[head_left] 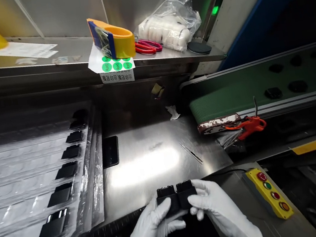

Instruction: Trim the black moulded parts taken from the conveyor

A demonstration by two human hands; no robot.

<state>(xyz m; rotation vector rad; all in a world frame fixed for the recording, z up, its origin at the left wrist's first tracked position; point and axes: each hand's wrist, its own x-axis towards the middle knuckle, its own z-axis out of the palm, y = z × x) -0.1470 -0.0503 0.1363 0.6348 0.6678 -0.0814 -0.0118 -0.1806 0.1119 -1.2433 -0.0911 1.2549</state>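
Observation:
Both hands wear white gloves and meet above the front edge of the steel bench. My left hand (pixel 151 225) is closed on a small black plastic part (pixel 170 203), thumb across its front. My right hand (pixel 220 209) pinches a second black plastic part (pixel 185 194) between thumb and fingers. The two parts sit side by side, top ends up, almost touching; their exact kind cannot be made out. Left of my hands, a clear plastic tray (pixel 13 203) holds similar black pieces (pixel 61 194) in a column along its right side.
Tweezers (pixel 191 153) and a dark phone-like slab (pixel 110 151) lie on the steel bench (pixel 137 141). A green conveyor belt (pixel 231 91) carries black pieces. Beside it are an orange air gun (pixel 250 127) and a yellow button box (pixel 269 193). The shelf holds a tape dispenser (pixel 123 44) and red-handled scissors (pixel 147 47).

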